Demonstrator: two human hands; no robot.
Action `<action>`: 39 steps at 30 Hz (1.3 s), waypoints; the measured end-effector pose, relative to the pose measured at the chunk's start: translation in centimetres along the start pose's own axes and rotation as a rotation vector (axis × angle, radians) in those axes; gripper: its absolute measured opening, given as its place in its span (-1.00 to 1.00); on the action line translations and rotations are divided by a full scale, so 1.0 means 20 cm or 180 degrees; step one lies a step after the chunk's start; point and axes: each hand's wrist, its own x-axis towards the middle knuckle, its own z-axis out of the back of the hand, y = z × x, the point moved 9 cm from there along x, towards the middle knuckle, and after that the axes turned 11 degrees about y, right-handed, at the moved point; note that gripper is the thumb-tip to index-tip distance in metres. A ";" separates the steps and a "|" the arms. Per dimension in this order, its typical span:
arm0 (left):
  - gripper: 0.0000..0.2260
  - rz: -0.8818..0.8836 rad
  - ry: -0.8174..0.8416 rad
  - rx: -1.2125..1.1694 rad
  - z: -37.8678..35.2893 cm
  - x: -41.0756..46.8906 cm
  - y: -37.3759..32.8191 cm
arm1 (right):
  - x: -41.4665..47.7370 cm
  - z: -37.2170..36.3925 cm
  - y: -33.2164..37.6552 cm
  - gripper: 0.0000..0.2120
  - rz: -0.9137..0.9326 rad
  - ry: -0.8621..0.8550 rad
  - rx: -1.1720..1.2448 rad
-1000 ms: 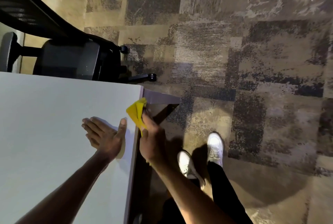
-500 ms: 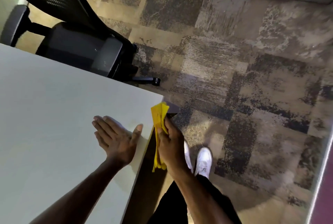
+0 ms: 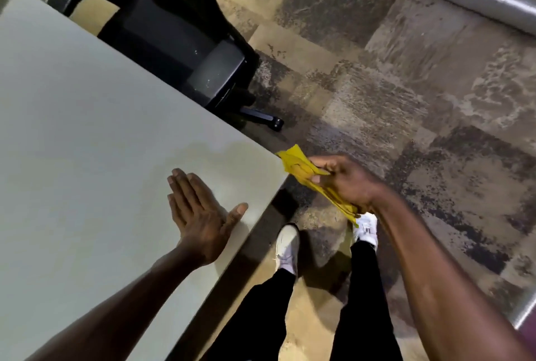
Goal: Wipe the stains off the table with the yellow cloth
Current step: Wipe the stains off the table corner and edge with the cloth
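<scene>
While the left hand [image 3: 200,224] lies flat on the pale desk [image 3: 87,134], palm down, fingers together and stretched out, thumb spread toward the desk's near edge, the right hand [image 3: 345,180] is off the desk altogether, held over the carpet just past the desk's corner. Its grip is clamped on the yellow cloth [image 3: 301,169] — the fingers curl round the bunched middle, so one crumpled end sticks out toward the desk corner and the other hangs below the wrist as a narrow strip. Whether the cloth's upper end actually touches the corner I cannot tell; it sits right beside it. On the desk, between the left hand and that corner, a faint darker patch [image 3: 220,154] with an uneven outline spreads across the surface, possibly a damp mark or a stain. Beyond the desk's far edge stands a black office chair [image 3: 174,29], its seat partly tucked behind the desk and one caster leg reaching out onto the patterned carpet [image 3: 406,99]. Below the desk's near edge the person's black trousers and two white shoes [image 3: 287,244] show — one shoe close to the desk, the other under the hanging cloth.
</scene>
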 end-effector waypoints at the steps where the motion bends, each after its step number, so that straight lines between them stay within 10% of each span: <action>1: 0.14 0.0044 0.0002 -0.0002 0.00 0.00 0.00 | 0.02 0.01 -0.01 -0.64 -0.0038 0.0121 -0.0126; 11: 0.18 0.0437 0.0245 0.0230 -0.01 -0.02 0.00 | 0.30 -0.04 0.23 -0.40 0.0520 0.1067 -0.0219; 24: 0.20 0.0610 0.0460 0.0254 0.01 -0.04 -0.05 | 0.16 0.00 0.11 -0.55 0.0440 0.0830 -0.0639; 39: 0.14 0.0506 0.0307 0.0217 0.02 -0.03 -0.01 | 0.97 -0.18 0.69 -0.48 0.0817 0.0827 -0.0866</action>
